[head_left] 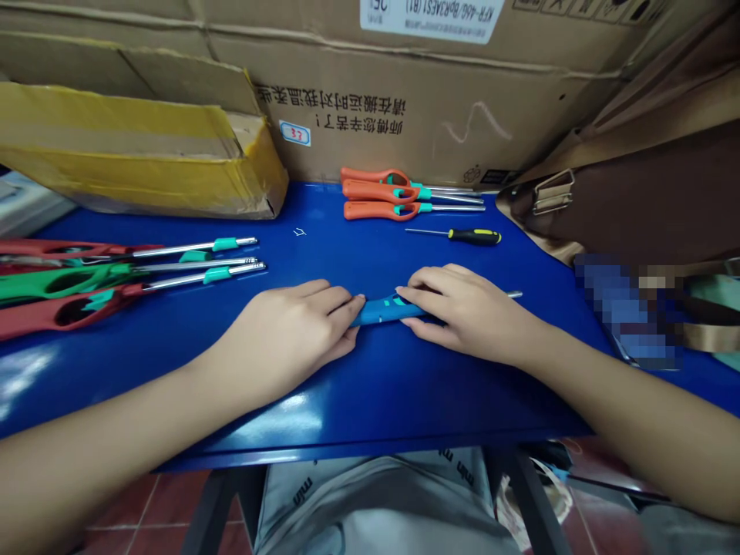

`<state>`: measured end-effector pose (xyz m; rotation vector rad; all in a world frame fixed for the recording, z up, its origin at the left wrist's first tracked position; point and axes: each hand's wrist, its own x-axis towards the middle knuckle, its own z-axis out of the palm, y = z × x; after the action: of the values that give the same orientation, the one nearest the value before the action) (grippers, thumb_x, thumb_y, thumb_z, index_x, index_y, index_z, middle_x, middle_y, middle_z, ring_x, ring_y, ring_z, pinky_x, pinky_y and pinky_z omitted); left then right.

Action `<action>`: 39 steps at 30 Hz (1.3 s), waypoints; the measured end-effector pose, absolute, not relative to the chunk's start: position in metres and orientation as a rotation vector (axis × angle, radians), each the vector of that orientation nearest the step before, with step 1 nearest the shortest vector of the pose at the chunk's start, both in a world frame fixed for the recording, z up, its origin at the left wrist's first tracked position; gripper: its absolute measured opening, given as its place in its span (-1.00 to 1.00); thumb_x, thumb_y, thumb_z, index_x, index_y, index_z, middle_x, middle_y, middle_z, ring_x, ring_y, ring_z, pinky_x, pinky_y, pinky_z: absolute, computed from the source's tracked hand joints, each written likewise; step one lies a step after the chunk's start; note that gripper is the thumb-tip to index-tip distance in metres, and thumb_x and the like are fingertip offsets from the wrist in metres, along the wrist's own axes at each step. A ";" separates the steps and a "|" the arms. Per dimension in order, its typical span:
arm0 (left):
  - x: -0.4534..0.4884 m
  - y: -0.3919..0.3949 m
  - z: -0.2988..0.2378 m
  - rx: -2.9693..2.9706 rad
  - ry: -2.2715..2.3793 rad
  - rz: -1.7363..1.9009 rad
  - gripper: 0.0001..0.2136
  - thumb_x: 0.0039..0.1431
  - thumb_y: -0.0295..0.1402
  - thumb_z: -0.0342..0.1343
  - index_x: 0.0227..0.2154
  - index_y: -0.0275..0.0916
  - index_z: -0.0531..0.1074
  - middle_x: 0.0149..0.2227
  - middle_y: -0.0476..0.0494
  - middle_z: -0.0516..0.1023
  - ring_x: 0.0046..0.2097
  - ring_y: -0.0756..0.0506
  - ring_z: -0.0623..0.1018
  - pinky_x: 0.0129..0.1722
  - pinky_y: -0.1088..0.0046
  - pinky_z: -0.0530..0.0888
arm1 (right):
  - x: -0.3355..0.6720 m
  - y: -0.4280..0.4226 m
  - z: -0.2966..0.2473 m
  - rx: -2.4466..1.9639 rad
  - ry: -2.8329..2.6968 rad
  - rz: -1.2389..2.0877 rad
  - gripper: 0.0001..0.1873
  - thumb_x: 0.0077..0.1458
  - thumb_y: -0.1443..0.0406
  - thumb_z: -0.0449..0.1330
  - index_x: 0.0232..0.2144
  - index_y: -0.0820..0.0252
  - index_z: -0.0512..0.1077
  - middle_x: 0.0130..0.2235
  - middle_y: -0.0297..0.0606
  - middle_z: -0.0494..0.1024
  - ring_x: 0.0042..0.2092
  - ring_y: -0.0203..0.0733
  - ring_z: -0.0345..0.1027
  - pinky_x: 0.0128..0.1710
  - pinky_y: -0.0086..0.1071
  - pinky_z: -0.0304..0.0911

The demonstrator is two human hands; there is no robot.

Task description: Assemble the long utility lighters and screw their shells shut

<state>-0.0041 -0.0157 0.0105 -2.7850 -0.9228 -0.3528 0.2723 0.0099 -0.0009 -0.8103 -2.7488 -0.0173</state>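
A blue long-nosed lighter [386, 310] with teal parts lies across the middle, just over the blue table. My left hand [306, 320] is closed on the end of its handle. My right hand [456, 312] grips it near the trigger, fingers bent around the body. Most of the metal nozzle is hidden behind the right hand; only its tip [515, 294] pokes out on the right. Beyond the right hand lies a black and yellow screwdriver [475, 236], its shaft pointing left.
Several orange lighters [378, 210] lie by the cardboard box [335, 154] at the back. Red and green lighters [69, 281] are grouped at left, below a yellow-taped carton [173, 181]. A brown bag [636, 193] and a blurred blue item [627, 308] sit at right on the blue table [375, 408].
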 end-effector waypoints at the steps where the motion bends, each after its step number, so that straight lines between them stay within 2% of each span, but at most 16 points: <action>1: -0.005 -0.013 0.010 -2.806 -0.929 -0.383 -0.69 0.47 -0.31 0.02 -0.01 -0.38 0.59 -0.18 -0.22 0.69 -0.21 -0.25 0.65 -0.29 0.21 0.59 | 0.273 0.010 0.000 -0.793 -2.746 -0.033 -0.64 0.39 0.23 0.16 0.06 0.40 0.53 -0.06 0.00 0.60 -0.11 0.04 0.50 -0.11 -0.10 0.38; 5: -0.007 -0.008 0.010 -2.915 -0.982 -0.529 -0.70 0.48 -0.24 0.03 -0.02 -0.33 0.58 -0.18 -0.18 0.67 -0.19 -0.18 0.64 -0.22 0.29 0.57 | 0.275 0.009 0.004 -0.793 -2.727 0.058 -0.66 0.45 0.22 0.07 -0.02 0.37 0.54 -0.11 -0.04 0.63 -0.11 -0.01 0.51 -0.07 -0.15 0.39; 8: -0.007 -0.009 0.008 -2.985 -0.973 -0.637 -0.73 0.47 -0.28 0.06 -0.04 -0.35 0.58 -0.21 -0.18 0.65 -0.21 -0.16 0.62 -0.20 0.33 0.55 | 0.274 0.006 0.004 -0.818 -2.723 0.127 -0.65 0.46 0.22 0.04 -0.13 0.34 0.55 -0.20 -0.07 0.61 -0.17 -0.03 0.50 -0.12 -0.17 0.39; 11: -0.007 -0.009 0.008 -3.021 -0.979 -0.668 -0.73 0.47 -0.32 0.05 -0.05 -0.39 0.57 -0.23 -0.21 0.64 -0.22 -0.16 0.61 -0.21 0.32 0.53 | 0.273 0.006 0.004 -0.871 -2.722 0.186 -0.65 0.46 0.21 0.03 -0.16 0.30 0.54 -0.23 -0.09 0.60 -0.19 -0.04 0.48 -0.14 -0.17 0.38; 16: -0.005 -0.001 0.014 -3.184 -1.311 -0.832 -0.73 0.43 -0.22 0.08 -0.15 -0.29 0.60 -0.27 -0.15 0.66 -0.26 -0.12 0.61 -0.26 0.39 0.52 | 0.280 0.013 0.009 -0.962 -2.667 0.314 -0.68 0.44 0.16 0.10 0.06 0.20 0.50 -0.07 -0.10 0.64 -0.06 -0.04 0.53 -0.03 -0.16 0.39; 19: 0.000 0.004 0.015 -3.357 -1.921 -1.092 -0.65 0.39 -0.07 0.10 -0.19 -0.27 0.59 -0.39 -0.08 0.63 -0.46 -0.02 0.53 -0.48 0.49 0.48 | 0.284 0.016 0.011 -0.904 -2.713 0.182 -0.50 0.38 0.09 0.19 0.23 0.26 0.40 0.05 -0.01 0.63 0.04 0.08 0.51 0.04 -0.04 0.38; 21: 0.003 0.007 0.013 -3.381 -2.270 -1.282 -0.60 0.36 -0.02 0.10 -0.17 -0.30 0.59 -0.46 -0.06 0.60 -0.55 0.01 0.45 -0.60 0.53 0.42 | 0.284 0.016 0.011 -0.860 -2.741 0.145 -0.46 0.39 0.08 0.17 0.26 0.29 0.37 0.04 0.01 0.63 0.02 0.08 0.52 0.03 -0.03 0.40; 23: 0.004 0.008 0.012 -3.345 -2.371 -1.358 -0.55 0.37 0.01 0.08 -0.09 -0.31 0.59 -0.46 -0.06 0.60 -0.57 0.02 0.43 -0.61 0.53 0.42 | 0.284 0.016 0.009 -0.845 -2.737 0.145 -0.49 0.44 0.12 0.09 0.26 0.31 0.38 0.00 0.01 0.63 -0.02 0.05 0.54 -0.02 -0.08 0.44; 26: 0.001 0.006 0.012 -3.342 -1.981 -1.224 -0.58 0.38 0.00 0.11 0.02 -0.23 0.59 -0.33 -0.08 0.67 -0.43 -0.02 0.55 -0.46 0.51 0.51 | 0.285 0.016 0.009 -0.855 -2.675 0.206 -0.55 0.48 0.18 0.01 0.24 0.32 0.41 0.00 0.01 0.62 -0.03 -0.01 0.55 -0.05 -0.15 0.47; 30: -0.005 0.002 0.013 -3.279 -1.293 -1.055 -0.73 0.37 -0.18 0.21 0.01 -0.16 0.60 -0.16 -0.07 0.69 -0.21 -0.04 0.62 -0.17 0.52 0.52 | 0.286 0.016 0.012 -0.822 -2.592 0.292 -0.61 0.49 0.18 0.01 0.16 0.24 0.46 -0.03 -0.06 0.65 -0.04 -0.09 0.57 -0.04 -0.23 0.48; 35: -0.004 -0.003 0.012 -3.367 -1.062 -0.966 -0.72 0.44 -0.27 0.14 0.12 -0.16 0.55 -0.18 -0.08 0.66 -0.23 -0.01 0.61 -0.17 0.55 0.51 | 0.278 0.009 0.013 -0.683 -2.581 0.420 -0.68 0.47 0.16 0.07 0.06 0.19 0.50 -0.04 -0.12 0.67 -0.02 -0.11 0.55 0.00 -0.24 0.44; 39: -0.001 -0.005 0.014 -3.448 -1.142 -0.934 -0.74 0.44 -0.28 0.11 0.08 -0.17 0.57 -0.22 -0.07 0.66 -0.28 0.00 0.60 -0.27 0.56 0.50 | 0.272 0.006 0.015 -0.691 -2.567 0.536 -0.72 0.47 0.19 0.08 -0.09 0.20 0.55 -0.14 -0.19 0.69 -0.10 -0.16 0.54 -0.03 -0.26 0.37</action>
<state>-0.0012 -0.0049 0.0142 -3.4483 -1.1419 -0.9337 0.2722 0.0059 0.0153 -0.6911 -2.5672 0.5356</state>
